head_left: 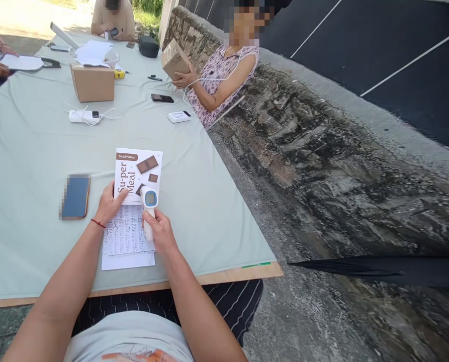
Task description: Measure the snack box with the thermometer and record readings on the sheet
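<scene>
My left hand (112, 203) grips the lower left side of a white and brown "Su-per Meal" box (141, 166), thumb across its front. In my right hand (159, 231) is a white infrared thermometer (148, 211) with a blue-rimmed screen, my fingers wrapped round its handle. The thermometer's head overlaps the box's lower right corner in this view; whether they touch I cannot tell. Beneath my hands lie printed sheets (124, 236) on the table, partly covered by the box. To the left of my left hand rests a phone (75, 196) with a dark blue face.
A cloth-covered table (209, 216) ends at a wooden edge near my body. Farther off stand a cardboard box (94, 85), a white device with a cable (84, 116), a black phone (162, 98) and a white power bank (179, 116). A person at right holds a carton (175, 59); others sit beyond.
</scene>
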A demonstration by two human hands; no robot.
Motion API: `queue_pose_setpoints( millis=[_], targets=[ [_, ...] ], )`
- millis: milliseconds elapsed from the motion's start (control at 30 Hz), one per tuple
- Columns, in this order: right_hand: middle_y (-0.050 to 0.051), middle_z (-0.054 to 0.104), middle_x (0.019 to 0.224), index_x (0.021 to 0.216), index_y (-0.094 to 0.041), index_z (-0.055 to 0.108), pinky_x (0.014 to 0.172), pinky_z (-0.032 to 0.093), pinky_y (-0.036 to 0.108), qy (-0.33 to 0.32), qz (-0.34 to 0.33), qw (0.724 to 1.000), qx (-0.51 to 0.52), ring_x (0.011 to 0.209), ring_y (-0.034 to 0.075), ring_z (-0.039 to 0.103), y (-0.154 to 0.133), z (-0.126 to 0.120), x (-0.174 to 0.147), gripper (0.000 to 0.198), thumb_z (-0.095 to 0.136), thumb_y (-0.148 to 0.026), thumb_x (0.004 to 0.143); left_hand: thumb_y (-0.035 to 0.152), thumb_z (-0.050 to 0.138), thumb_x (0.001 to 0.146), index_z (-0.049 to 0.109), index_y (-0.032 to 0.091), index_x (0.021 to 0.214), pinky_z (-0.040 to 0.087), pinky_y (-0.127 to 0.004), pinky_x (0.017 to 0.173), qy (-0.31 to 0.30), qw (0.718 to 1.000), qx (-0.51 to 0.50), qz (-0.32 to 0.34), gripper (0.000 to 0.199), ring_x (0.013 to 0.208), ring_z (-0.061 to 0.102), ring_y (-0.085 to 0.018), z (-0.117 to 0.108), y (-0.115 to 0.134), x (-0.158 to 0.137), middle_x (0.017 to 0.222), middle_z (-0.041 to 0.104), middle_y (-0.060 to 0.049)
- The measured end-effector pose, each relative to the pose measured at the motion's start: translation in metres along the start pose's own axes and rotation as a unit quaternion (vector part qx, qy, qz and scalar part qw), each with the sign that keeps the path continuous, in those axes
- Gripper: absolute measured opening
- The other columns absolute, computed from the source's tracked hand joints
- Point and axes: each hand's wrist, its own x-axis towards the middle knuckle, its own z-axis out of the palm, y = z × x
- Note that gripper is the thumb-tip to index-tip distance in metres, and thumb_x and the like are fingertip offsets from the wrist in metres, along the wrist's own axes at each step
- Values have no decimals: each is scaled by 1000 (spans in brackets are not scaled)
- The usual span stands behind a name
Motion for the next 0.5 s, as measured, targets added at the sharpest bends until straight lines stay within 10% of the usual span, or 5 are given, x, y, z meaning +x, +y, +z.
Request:
queue_pose_setpoints(
  millis=[500],
  targets=[
    [-1,51,66,81,-18,58,53,37,26,55,2,998,18,58,13,44,-11,-31,-32,43,73,-57,71,64,53,89,60,18,122,47,-45,96,-9,1000,-14,-15,57,113,60,-30,-5,6,0,123,66,-12]
  ],
)
